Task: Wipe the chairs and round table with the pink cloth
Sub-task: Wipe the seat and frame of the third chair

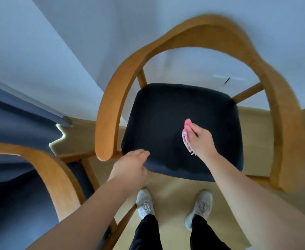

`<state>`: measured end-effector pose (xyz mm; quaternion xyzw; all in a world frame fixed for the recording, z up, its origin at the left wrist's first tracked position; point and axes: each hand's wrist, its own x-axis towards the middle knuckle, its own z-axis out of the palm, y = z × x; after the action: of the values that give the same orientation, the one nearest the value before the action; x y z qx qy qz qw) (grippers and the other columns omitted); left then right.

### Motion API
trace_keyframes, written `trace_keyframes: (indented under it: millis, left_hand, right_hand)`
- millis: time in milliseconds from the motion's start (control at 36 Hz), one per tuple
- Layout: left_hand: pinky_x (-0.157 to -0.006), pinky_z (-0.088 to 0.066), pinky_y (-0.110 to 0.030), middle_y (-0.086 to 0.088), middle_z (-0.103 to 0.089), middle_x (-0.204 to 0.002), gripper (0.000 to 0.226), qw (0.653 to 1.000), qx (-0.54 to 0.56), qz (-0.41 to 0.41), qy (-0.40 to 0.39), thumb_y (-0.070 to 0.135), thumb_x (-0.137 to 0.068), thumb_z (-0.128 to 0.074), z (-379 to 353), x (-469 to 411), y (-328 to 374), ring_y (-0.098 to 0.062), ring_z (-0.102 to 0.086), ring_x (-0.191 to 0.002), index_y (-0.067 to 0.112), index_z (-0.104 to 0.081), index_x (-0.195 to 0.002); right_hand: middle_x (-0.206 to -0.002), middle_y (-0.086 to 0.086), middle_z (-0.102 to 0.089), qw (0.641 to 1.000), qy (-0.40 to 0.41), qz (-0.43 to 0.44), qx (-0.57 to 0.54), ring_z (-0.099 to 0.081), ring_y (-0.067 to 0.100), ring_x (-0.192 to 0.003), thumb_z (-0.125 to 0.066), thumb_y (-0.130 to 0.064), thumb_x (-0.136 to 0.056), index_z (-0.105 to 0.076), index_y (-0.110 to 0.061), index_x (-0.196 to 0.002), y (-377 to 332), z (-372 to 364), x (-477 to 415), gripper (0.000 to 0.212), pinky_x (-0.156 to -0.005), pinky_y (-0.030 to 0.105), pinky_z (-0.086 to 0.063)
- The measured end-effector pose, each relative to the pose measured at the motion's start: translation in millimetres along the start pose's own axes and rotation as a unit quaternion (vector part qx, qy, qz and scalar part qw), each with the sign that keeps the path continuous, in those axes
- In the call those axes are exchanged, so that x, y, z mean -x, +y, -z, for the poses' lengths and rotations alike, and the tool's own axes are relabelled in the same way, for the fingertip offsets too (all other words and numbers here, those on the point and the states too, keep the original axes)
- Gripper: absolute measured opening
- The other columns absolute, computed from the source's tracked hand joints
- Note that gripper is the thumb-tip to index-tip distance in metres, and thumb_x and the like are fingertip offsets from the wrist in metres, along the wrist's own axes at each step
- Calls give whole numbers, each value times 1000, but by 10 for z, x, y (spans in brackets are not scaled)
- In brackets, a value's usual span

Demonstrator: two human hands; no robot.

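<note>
Two chairs show, and the wiping is on the nearer chair (198,42), at its seat (166,123). Right hand (200,139) pinches the folded pink cloth (186,134) in a closed grip and presses it on the seat's right half. Left hand (132,165) hovers at the seat's front-left corner, grip loosely spread, holding nothing. Seat is dark, matte fabric, softly squared; the frame is smooth, curved, honey-coloured wood. A second chair (45,168) stands to the left. No round table is visible. Next likely calls for sweeping strokes across the unwiped left half, then the armrests.
</note>
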<state>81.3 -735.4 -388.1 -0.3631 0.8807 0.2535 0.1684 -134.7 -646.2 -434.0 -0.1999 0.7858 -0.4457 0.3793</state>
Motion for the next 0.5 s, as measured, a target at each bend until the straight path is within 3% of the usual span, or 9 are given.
trace_keyframes:
  millis: [111, 194, 250, 306, 333, 417, 500]
  left_hand:
    - [-101, -34, -20, 13, -42, -144, 52, 996, 60, -7, 67, 40, -93, -52, 436, 278, 392, -5, -39, -131, 31, -39, -142]
    - [-100, -28, -15, 14, -44, -143, 63, 988, 112, -19, 106, 53, -86, -58, 713, 542, 712, -3, -38, -131, 31, -39, -142]
    - [-102, -30, -18, 16, -43, -143, 73, 983, 141, -25, 116, 62, -79, -60, 869, 723, 928, -3, -38, -131, 33, -37, -142]
    - [-105, -37, -23, 19, -46, -139, 78, 975, 175, -34, 130, 67, -73, -62, 1023, 884, 1128, -1, -41, -127, 38, -36, -140]
    - [-104, -40, -26, 21, -49, -135, 77, 972, 188, -41, 138, 68, -70, -63, 1097, 960, 1226, 1, -44, -124, 41, -38, -138]
    - [-93, -45, -19, 31, -55, -112, 60, 960, 209, -46, 179, 63, -70, -67, 1317, 1145, 1478, 7, -51, -107, 49, -42, -122]
    - [-79, -43, -8, 31, -57, -99, 44, 943, 231, -26, 239, 57, -76, -66, 1497, 1262, 1650, 10, -54, -95, 48, -47, -114]
  right_hand:
    - [-55, 19, -50, 996, -17, -5, -93, -47, 26, -46, -48, -36, -102, -64, -6, -73, -681, 180, 468, 44, -46, 28, -41]
    - [-57, 22, -52, 993, -57, 1, -107, -49, 29, -51, -47, -40, -101, -64, -7, -74, -1107, 308, 821, 47, -47, 29, -42]
    - [-69, 15, -65, 990, -77, -6, -121, -60, 23, -59, -47, -41, -101, -71, -23, -75, -1324, 394, 1022, 39, -55, 32, -50]
    - [-73, -11, -71, 987, -105, -9, -123, -66, 3, -65, -45, -43, -101, -71, -47, -72, -1522, 492, 1197, 38, -61, 22, -54]
    - [-74, -18, -71, 984, -124, -13, -129, -67, -2, -70, -43, -44, -101, -70, -51, -73, -1600, 537, 1266, 39, -63, 19, -54]
    - [-88, -12, -74, 970, -193, -37, -144, -70, 5, -86, -37, -49, -101, -72, -48, -80, -1883, 684, 1444, 40, -74, 22, -54]
    - [-91, -10, -74, 954, -264, -17, -139, -70, 6, -90, -32, -47, -103, -72, -47, -89, -2084, 855, 1546, 43, -72, 19, -54]
